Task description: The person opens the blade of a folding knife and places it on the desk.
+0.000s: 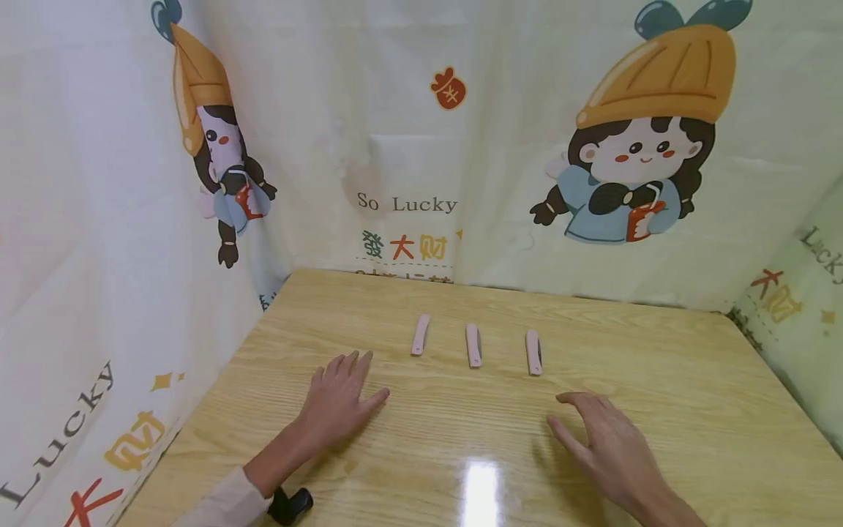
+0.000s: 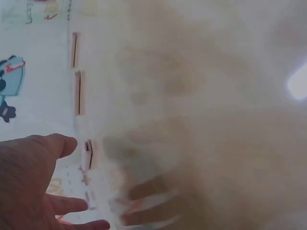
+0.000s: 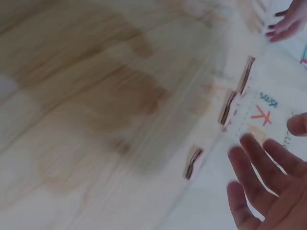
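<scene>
Three pink folding knives, each folded with a dark edge showing along one side, lie apart in a row on the wooden table: a left knife (image 1: 420, 335), a middle knife (image 1: 473, 345) and a right knife (image 1: 534, 353). My left hand (image 1: 337, 399) is spread, palm down, to the left of the row and holds nothing. To the right and nearer, my right hand (image 1: 609, 446) has loosely bent fingers with nothing in them; its fingertips are closest to the right knife. Both wrist views show the row, with the left hand (image 2: 29, 177) and right hand (image 3: 268, 182) apart from every knife.
The wooden table (image 1: 421, 454) runs back to a pale printed curtain (image 1: 316, 146) that hangs behind it and along both sides. A dark strap-like object (image 1: 290, 506) is at the left wrist. Light glares off the table's near middle.
</scene>
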Tool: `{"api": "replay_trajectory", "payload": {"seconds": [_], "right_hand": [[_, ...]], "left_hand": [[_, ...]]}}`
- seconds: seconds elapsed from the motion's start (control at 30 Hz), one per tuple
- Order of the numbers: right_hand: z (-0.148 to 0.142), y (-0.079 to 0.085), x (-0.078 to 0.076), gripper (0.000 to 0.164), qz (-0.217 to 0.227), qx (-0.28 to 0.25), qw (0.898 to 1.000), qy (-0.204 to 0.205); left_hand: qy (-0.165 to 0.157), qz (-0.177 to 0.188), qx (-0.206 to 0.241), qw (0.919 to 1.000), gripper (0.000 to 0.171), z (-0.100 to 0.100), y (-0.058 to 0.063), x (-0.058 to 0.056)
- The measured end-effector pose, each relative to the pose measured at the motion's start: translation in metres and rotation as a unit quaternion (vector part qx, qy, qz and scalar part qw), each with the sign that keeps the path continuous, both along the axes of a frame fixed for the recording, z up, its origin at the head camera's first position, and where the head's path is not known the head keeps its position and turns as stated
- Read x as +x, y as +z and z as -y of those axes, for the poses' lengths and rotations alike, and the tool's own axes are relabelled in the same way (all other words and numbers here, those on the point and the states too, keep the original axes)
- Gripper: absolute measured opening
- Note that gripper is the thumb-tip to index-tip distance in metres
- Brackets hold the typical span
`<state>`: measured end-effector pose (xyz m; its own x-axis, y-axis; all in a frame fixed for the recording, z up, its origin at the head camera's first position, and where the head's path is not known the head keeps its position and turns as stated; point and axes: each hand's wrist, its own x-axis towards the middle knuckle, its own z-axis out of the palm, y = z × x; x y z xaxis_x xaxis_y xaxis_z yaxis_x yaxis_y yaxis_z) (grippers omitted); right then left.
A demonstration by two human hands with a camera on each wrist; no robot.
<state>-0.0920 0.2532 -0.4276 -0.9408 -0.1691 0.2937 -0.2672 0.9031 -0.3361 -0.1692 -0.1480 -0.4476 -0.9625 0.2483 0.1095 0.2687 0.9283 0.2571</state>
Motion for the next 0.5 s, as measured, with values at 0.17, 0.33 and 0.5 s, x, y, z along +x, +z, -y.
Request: {"api": "replay_trajectory", "payload": {"seconds": [0.17,0.33,0.5], "right_hand": [[0.017,0.004,-0.010,0.012,0.061,-0.016,0.998,0.019],[0.027,-0.001,-0.017,0.004,0.066,-0.005,0.996,0.063],[0.035,-0.006,-0.016,0.005,0.051,-0.006,0.994,0.096]], "left_hand": [[0.008,0.039,0.028,0.9988,0.058,-0.027,0.007,-0.038],[0.025,0.056,0.072,0.9955,0.055,-0.052,0.010,-0.072],[0.035,0.084,0.133,0.9869,0.039,-0.072,0.011,-0.097]]}}
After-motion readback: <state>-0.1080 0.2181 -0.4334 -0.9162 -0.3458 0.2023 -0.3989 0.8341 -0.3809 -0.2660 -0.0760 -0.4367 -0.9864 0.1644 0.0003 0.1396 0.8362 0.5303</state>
